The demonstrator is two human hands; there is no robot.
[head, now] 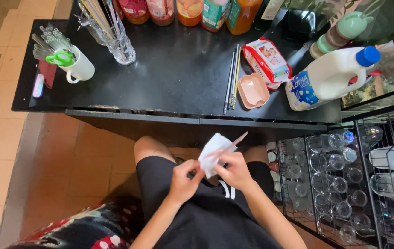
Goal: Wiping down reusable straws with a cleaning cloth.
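Over my lap, below the worktop's front edge, my right hand pinches a thin pinkish chopstick that slants up to the right. My left hand is closed on a white tissue wrapped round the stick's lower part. Both grips are shut on what they hold, and both things sit between my knees, well apart from anything on the worktop.

As I judge it, the wiping is mid-way: the tip of the stick pokes out clear of the tissue, the lower length is hidden in it, and I cannot tell how clean either part is. A bundle of dark and pale chopsticks lies on the worktop straight ahead, untouched.

Just beside them sits a small pink dish, and touching it a flat red-and-white wipes packet with a picture on its face. Right of that a white milk jug with a blue cap and a blue-printed label lies tilted. Along the back edge stands a row of bottles, orange and red contents, with green and red labels. At the left, a white mug holds clear straws and green-handled scissors; near it stands a glass tumbler of long utensils. A wire rack of upturned glasses stands at my right.
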